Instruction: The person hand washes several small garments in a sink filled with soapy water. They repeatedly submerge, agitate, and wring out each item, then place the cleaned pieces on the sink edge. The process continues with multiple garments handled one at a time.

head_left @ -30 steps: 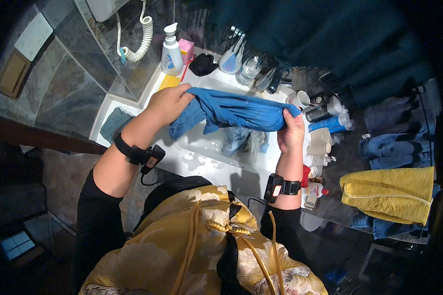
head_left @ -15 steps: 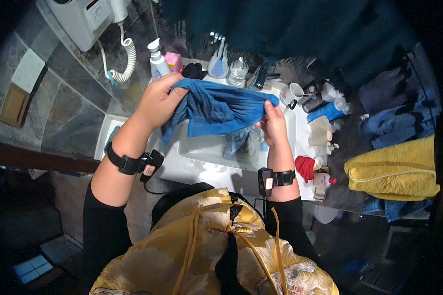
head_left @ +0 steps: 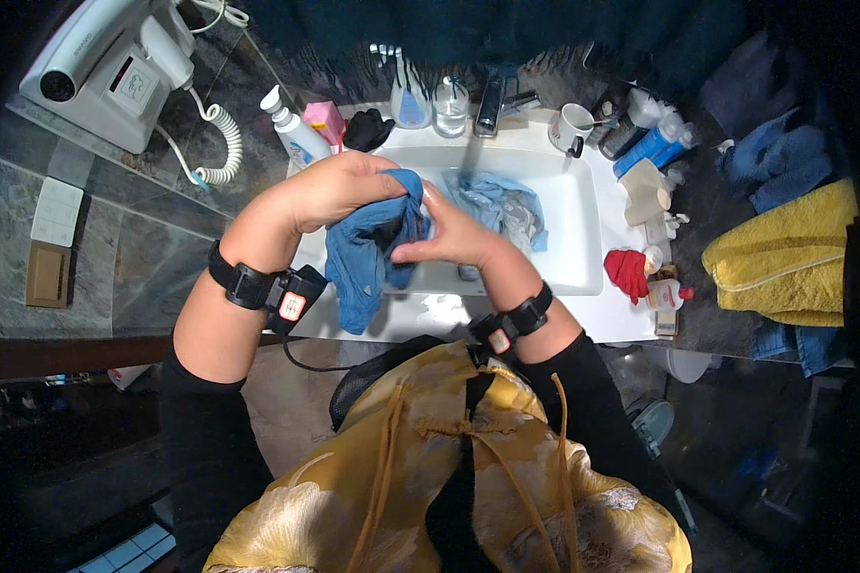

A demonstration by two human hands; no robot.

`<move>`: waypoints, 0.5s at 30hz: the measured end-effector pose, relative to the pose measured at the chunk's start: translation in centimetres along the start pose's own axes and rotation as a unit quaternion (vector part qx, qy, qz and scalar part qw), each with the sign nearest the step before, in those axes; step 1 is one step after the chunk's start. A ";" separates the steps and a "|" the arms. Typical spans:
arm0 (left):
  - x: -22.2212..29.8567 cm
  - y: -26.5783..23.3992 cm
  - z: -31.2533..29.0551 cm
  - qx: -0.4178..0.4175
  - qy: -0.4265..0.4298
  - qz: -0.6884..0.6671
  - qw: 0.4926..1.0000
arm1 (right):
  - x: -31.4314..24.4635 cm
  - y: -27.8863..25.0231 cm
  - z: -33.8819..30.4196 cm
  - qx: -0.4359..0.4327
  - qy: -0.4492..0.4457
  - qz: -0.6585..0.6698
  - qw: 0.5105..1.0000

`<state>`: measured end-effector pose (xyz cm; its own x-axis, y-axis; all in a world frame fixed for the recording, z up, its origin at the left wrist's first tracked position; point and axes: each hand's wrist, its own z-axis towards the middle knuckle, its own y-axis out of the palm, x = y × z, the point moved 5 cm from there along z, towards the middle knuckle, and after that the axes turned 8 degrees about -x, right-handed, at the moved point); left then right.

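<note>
A bunched blue cloth [head_left: 358,272] hangs over the near left edge of the sink, its folds drooping toward the counter. My left hand [head_left: 344,186] is closed on its upper end. Curved around the right side of the same cloth is my right hand [head_left: 459,234], thumb low and fingers higher; the fingertips are partly hidden by the fabric. In the white sink [head_left: 578,267], light blue and whitish wet fabric [head_left: 506,205] lies under the dark faucet [head_left: 490,100].
A pump bottle [head_left: 291,134], pink box [head_left: 325,119] and black cloth [head_left: 368,129] stand behind my left hand. Right of the sink are a white mug [head_left: 571,129], several bottles and a red cloth [head_left: 626,274]. A yellow towel [head_left: 784,253] hangs far right; a hair dryer [head_left: 115,76] is on the left wall.
The blue cloth, earlier stretched wide between both hands over the sink, is now gathered and hanging to the left. My right hand has moved left, close to my left hand.
</note>
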<state>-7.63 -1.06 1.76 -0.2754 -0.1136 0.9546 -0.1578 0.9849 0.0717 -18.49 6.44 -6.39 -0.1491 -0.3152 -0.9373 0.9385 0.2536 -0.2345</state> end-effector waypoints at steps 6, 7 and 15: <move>-0.6 -0.1 -1.0 0.005 -0.009 -0.199 0.980 | 3.0 -3.2 -2.0 -0.072 0.135 0.231 0.961; -1.1 0.0 -1.2 0.014 -0.018 -0.231 0.973 | 4.2 -4.3 -2.5 -0.031 0.189 0.213 0.958; -3.7 -0.4 -0.5 0.101 0.087 -0.408 0.903 | 10.2 -8.9 -6.3 0.422 0.329 0.147 0.832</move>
<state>-6.08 -0.98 -1.66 0.1608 -0.7518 0.6395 -0.4153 0.5363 0.7348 -30.30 6.72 -15.52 0.2476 0.2867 -0.9255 0.8083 -0.5878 0.0341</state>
